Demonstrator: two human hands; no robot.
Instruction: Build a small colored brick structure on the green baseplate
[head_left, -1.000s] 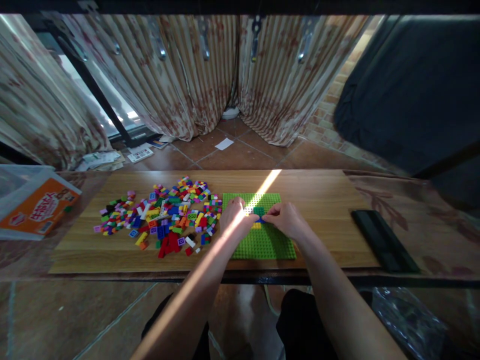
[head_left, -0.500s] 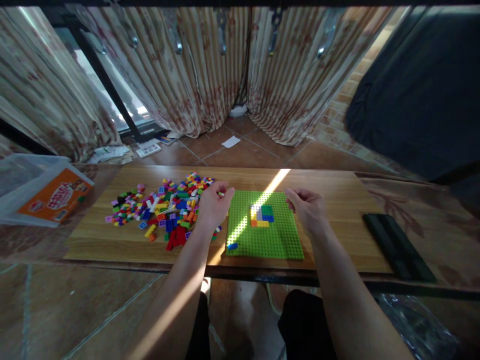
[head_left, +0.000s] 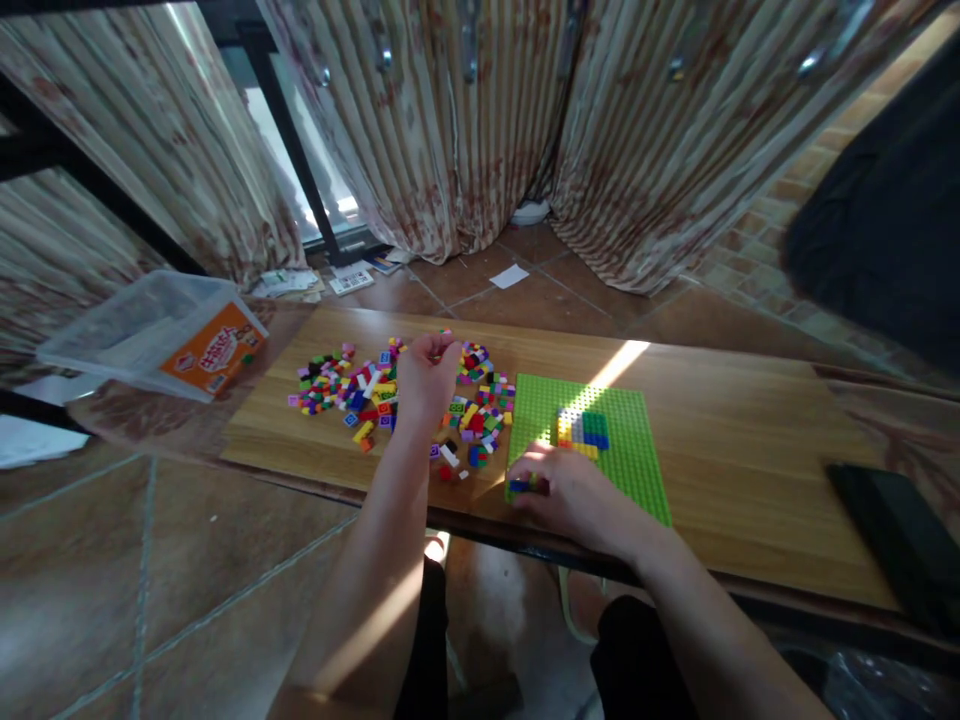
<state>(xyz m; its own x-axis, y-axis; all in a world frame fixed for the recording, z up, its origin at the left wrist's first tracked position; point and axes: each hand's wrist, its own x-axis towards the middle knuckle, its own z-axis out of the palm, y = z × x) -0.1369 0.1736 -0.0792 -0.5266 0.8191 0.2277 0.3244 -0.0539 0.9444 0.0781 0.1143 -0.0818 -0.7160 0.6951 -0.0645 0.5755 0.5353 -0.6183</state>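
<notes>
The right hand (head_left: pixel 568 495) curled its fingers around a blue brick (head_left: pixel 517 486) at the green baseplate's (head_left: pixel 637 450) near left corner, grip unclear; an off-centre pinch could have flicked it off. The left hand (head_left: pixel 426 385), fingers' closure unclear, hovered over loose bricks (head_left: pixel 478 422).

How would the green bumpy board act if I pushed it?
The green board would probably slide instead of rolling, because it's square and lies flat on the wooden tabletop. It looks thin, so it may be light for its size. The joined bricks sit low in its middle, so they'd likely ride along without toppling.
</notes>
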